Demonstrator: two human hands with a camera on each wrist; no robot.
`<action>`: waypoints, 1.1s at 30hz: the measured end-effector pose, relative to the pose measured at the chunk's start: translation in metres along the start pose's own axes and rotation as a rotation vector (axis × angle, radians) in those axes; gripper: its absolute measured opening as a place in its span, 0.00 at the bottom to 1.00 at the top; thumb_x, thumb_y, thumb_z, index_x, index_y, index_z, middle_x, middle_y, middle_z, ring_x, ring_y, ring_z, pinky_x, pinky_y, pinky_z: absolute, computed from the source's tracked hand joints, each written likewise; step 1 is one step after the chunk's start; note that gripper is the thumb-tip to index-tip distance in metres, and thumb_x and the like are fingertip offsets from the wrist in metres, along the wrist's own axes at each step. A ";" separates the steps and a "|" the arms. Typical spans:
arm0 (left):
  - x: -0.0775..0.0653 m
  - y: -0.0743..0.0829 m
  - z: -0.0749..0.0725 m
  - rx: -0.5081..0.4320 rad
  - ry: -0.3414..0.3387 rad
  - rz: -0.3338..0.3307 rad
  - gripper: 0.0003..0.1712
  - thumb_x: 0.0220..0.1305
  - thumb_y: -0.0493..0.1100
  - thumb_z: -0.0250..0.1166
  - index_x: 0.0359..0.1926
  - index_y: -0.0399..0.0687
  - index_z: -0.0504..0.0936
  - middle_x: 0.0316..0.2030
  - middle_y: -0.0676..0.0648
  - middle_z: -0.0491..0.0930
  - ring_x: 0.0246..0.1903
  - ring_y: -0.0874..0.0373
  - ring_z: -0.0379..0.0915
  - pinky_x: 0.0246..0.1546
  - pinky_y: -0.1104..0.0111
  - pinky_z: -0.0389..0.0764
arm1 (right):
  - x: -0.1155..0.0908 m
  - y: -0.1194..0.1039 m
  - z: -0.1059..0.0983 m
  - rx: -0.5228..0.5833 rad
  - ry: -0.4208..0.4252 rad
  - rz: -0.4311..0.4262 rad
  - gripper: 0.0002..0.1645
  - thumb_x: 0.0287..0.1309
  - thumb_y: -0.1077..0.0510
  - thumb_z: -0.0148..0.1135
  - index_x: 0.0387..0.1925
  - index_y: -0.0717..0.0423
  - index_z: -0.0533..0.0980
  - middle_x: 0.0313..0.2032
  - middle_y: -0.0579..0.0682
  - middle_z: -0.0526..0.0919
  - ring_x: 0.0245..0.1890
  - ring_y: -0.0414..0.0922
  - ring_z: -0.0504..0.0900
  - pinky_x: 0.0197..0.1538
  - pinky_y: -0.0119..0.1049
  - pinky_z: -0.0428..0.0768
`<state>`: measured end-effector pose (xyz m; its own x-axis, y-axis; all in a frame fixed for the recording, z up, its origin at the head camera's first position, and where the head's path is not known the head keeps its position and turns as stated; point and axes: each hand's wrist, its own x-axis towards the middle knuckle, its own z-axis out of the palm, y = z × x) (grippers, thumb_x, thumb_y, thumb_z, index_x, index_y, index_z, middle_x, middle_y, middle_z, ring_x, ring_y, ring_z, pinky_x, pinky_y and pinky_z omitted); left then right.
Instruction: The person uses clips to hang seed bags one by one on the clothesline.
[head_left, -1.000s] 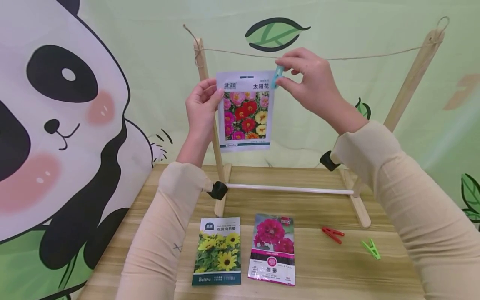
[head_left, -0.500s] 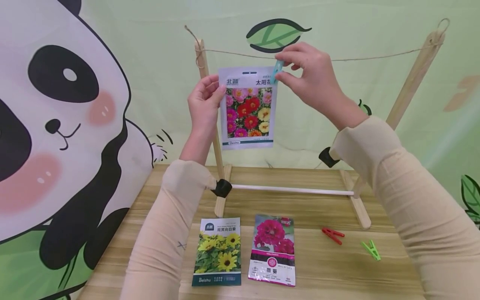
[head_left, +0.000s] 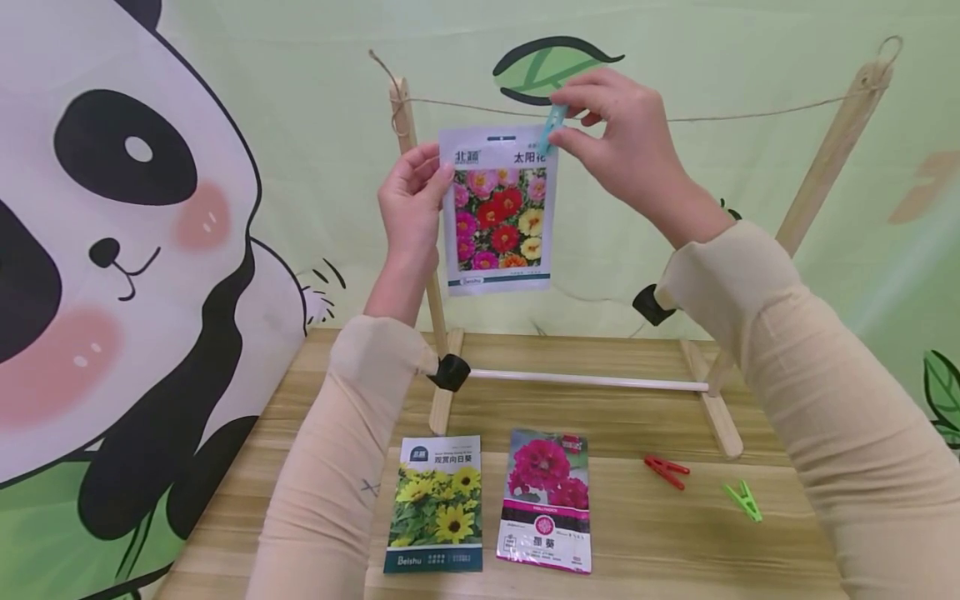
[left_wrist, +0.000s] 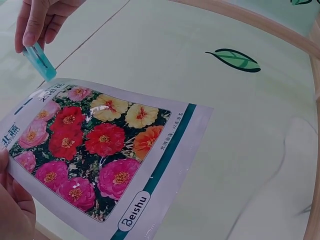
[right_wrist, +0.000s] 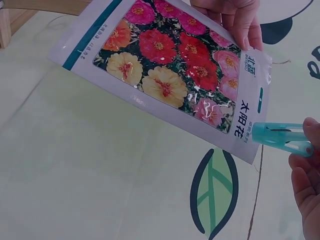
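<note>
we note a pale-bordered packet (head_left: 501, 221), pink, red and yellow blooms, raised near the string (head_left: 750, 113); left hand (head_left: 411, 196) pinches its left edge; right hand (head_left: 626, 137) pinches a teal clip (head_left: 553, 123) at the upper right corner.

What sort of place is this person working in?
Probably an indoor craft or play corner, though I can't see beyond it. The clues: a cartoon panda backdrop, a wood-grain table and a wooden frame strung with twine.

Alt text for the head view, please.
Left hand holds a flower packet near a string; right hand pinches a blue clip at the packet's top corner. On the table: two more packets, red clip, green clip.
</note>
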<state>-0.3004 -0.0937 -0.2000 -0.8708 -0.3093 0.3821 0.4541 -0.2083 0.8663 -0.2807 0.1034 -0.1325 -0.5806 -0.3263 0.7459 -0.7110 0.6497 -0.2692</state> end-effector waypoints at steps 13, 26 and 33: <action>0.000 0.000 0.005 -0.019 0.000 -0.001 0.11 0.56 0.38 0.59 0.42 0.45 0.78 0.35 0.50 0.76 0.34 0.61 0.70 0.32 0.75 0.72 | 0.008 -0.003 -0.003 0.005 0.002 0.013 0.19 0.52 0.57 0.60 0.45 0.62 0.76 0.46 0.52 0.77 0.40 0.42 0.76 0.45 0.31 0.75; 0.001 0.002 0.009 -0.011 -0.010 0.004 0.12 0.56 0.39 0.59 0.43 0.45 0.78 0.36 0.50 0.76 0.35 0.61 0.71 0.36 0.74 0.75 | 0.017 -0.006 -0.008 -0.023 -0.005 0.024 0.18 0.53 0.57 0.58 0.45 0.62 0.76 0.46 0.51 0.77 0.39 0.40 0.76 0.46 0.27 0.75; 0.000 0.001 0.010 -0.010 -0.008 0.004 0.13 0.56 0.39 0.59 0.44 0.45 0.78 0.36 0.50 0.76 0.35 0.61 0.70 0.36 0.74 0.75 | 0.021 -0.008 -0.007 -0.043 -0.004 0.017 0.17 0.54 0.58 0.56 0.44 0.63 0.76 0.46 0.51 0.77 0.41 0.41 0.77 0.47 0.29 0.75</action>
<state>-0.3018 -0.0845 -0.1954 -0.8705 -0.3031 0.3878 0.4591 -0.2161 0.8617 -0.2844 0.0967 -0.1105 -0.5939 -0.3182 0.7389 -0.6836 0.6838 -0.2551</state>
